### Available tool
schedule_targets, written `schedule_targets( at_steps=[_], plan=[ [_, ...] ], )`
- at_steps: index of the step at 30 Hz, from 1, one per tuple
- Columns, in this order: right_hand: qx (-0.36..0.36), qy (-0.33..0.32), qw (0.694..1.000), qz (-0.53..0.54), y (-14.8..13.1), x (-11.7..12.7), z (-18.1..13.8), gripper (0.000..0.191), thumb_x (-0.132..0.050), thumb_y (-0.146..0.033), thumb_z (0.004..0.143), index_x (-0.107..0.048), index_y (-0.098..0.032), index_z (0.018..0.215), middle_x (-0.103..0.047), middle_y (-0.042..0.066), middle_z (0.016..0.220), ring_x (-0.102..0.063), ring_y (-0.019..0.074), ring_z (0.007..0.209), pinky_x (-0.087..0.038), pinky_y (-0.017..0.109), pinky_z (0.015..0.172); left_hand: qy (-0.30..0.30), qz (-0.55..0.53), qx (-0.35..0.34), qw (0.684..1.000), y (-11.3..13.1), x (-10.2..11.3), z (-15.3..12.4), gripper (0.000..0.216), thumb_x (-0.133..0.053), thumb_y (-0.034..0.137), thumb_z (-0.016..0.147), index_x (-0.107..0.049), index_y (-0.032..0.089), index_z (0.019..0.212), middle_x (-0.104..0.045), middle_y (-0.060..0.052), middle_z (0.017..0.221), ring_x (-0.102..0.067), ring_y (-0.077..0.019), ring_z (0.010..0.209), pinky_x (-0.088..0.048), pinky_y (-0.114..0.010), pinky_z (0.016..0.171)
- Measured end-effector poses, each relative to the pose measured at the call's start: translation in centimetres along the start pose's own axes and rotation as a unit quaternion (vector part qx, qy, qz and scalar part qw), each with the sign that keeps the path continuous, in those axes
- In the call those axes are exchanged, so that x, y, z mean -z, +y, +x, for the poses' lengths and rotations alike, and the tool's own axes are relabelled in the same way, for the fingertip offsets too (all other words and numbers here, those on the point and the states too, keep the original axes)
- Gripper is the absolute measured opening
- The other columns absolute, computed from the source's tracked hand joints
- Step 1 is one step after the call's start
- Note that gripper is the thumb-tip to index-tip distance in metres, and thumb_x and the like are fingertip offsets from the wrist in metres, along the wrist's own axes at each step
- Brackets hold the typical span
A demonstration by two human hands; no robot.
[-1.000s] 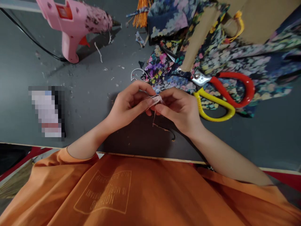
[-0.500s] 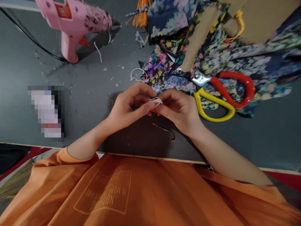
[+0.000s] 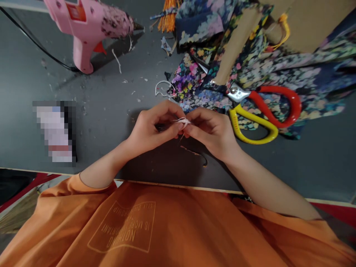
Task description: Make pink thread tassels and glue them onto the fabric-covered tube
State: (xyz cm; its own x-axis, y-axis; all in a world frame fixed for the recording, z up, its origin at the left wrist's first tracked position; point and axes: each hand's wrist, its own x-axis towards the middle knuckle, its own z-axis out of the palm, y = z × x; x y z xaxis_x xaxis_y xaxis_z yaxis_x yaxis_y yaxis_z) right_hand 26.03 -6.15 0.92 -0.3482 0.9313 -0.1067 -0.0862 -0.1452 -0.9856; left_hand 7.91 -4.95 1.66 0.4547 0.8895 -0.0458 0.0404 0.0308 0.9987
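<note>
My left hand [image 3: 151,128] and my right hand [image 3: 213,129] meet fingertip to fingertip just above the grey table [image 3: 111,107], near its front edge. Both pinch a small pale bundle of thin threads [image 3: 182,121] between thumb and fingers. A short strand hangs below it. A dark scrap of thread [image 3: 194,152] lies on the table under my right hand. Scissors with one red and one yellow handle [image 3: 261,111] rest right of my right hand, on floral fabric.
A pink hot-glue gun [image 3: 89,26] with a black cord stands at the back left. Floral fabric [image 3: 250,63], brown cardboard [image 3: 300,22] and an orange fringe bundle [image 3: 167,18] fill the back right. A blurred object [image 3: 55,131] lies left. A white wire loop [image 3: 162,89] and glue crumbs dot the middle.
Both hands have drawn a little lower toward me, and the thread bundle between the fingertips looks more tightly gathered. Nothing else on the table has moved.
</note>
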Motion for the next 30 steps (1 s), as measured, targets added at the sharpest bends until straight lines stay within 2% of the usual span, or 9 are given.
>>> schedule_targets(
  at_steps=[3,7,12,16,30],
  plan=[
    [-0.020,0.007,1.000,0.004,-0.05,-0.05,-0.05,0.028,-0.074,-0.043,0.079,-0.062,-0.018,0.075,-0.063,-0.003,0.066,-0.055,0.0065,0.057,-0.042,0.018,0.048,-0.001,-0.002,0.009,1.000,-0.08,0.10,0.00,0.015,-0.067,0.031,0.087,-0.061,0.018,0.090,-0.067,0.001,0.077,-0.065,-0.0065,0.064,-0.052,-0.018,0.061],
    [-0.042,0.009,0.999,0.006,-0.11,0.02,-0.13,0.029,-0.075,-0.043,0.078,-0.062,-0.018,0.074,-0.061,-0.004,0.064,-0.052,0.0056,0.055,-0.040,0.017,0.047,-0.015,0.010,0.013,1.000,-0.14,0.25,0.04,0.018,-0.067,0.035,0.086,-0.063,0.018,0.085,-0.067,0.000,0.073,-0.063,-0.0068,0.060,-0.049,-0.018,0.056],
    [-0.025,-0.009,0.999,0.025,-0.22,0.14,-0.13,0.020,-0.075,-0.034,0.080,-0.063,-0.018,0.076,-0.064,-0.004,0.067,-0.058,0.0058,0.059,-0.043,0.017,0.050,-0.035,0.006,0.003,0.999,-0.02,0.23,0.15,0.019,-0.064,0.035,0.088,-0.062,0.018,0.082,-0.066,0.000,0.071,-0.061,-0.0060,0.059,-0.048,-0.017,0.055],
    [-0.007,-0.023,0.999,0.025,-0.03,0.24,-0.27,0.015,-0.068,-0.030,0.086,-0.064,-0.017,0.079,-0.067,-0.002,0.071,-0.062,0.0072,0.063,-0.048,0.019,0.056,-0.037,0.018,0.007,0.999,-0.06,0.19,0.11,0.020,-0.065,0.037,0.088,-0.061,0.018,0.082,-0.066,0.000,0.070,-0.060,-0.0067,0.059,-0.046,-0.019,0.054],
    [-0.014,-0.024,0.998,0.065,-0.20,0.15,-0.15,0.010,-0.062,-0.013,0.087,-0.062,-0.016,0.078,-0.063,-0.005,0.068,-0.059,0.0021,0.062,-0.045,0.012,0.056,-0.057,0.010,0.016,0.998,0.01,0.18,0.03,0.019,-0.057,0.033,0.093,-0.059,0.015,0.086,-0.066,-0.002,0.075,-0.061,-0.0055,0.064,-0.049,-0.015,0.057]
  ],
)
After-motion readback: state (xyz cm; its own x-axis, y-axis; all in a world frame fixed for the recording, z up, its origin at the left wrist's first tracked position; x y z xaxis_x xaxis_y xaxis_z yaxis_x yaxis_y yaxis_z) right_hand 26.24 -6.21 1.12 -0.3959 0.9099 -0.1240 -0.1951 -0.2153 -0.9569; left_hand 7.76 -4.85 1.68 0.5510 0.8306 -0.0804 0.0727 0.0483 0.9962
